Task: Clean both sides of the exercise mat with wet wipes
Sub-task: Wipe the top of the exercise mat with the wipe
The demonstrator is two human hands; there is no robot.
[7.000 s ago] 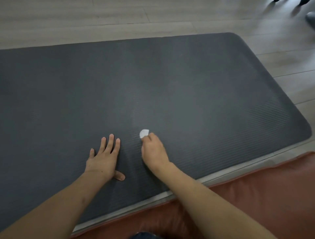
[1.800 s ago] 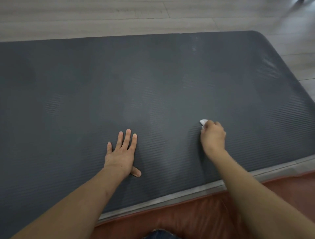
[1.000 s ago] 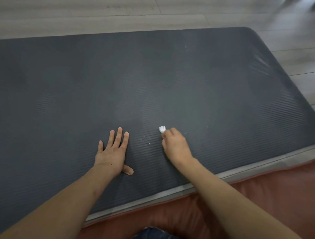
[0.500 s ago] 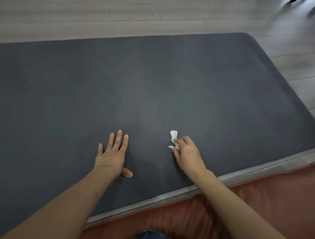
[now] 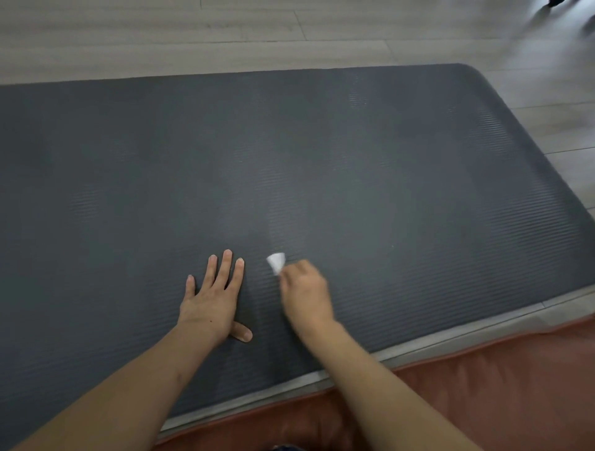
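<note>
A dark grey ribbed exercise mat (image 5: 322, 161) lies flat on the floor and fills most of the view. My left hand (image 5: 212, 297) rests palm down on the mat near its front edge, fingers spread. Just to its right, my right hand (image 5: 304, 294) is closed around a small crumpled white wet wipe (image 5: 277, 262), whose tip sticks out past my fingers and presses on the mat. A faint lighter streak runs up the mat from the wipe.
A reddish-brown cushion (image 5: 483, 396) lies along the mat's front edge under my arms. Pale wooden floor (image 5: 225, 35) surrounds the mat at the back and right. Dark furniture legs (image 5: 560, 3) show at the top right corner.
My right hand has slid the wipe leftward along the mat, ending close beside my left hand. The left hand has stayed flat in place.
</note>
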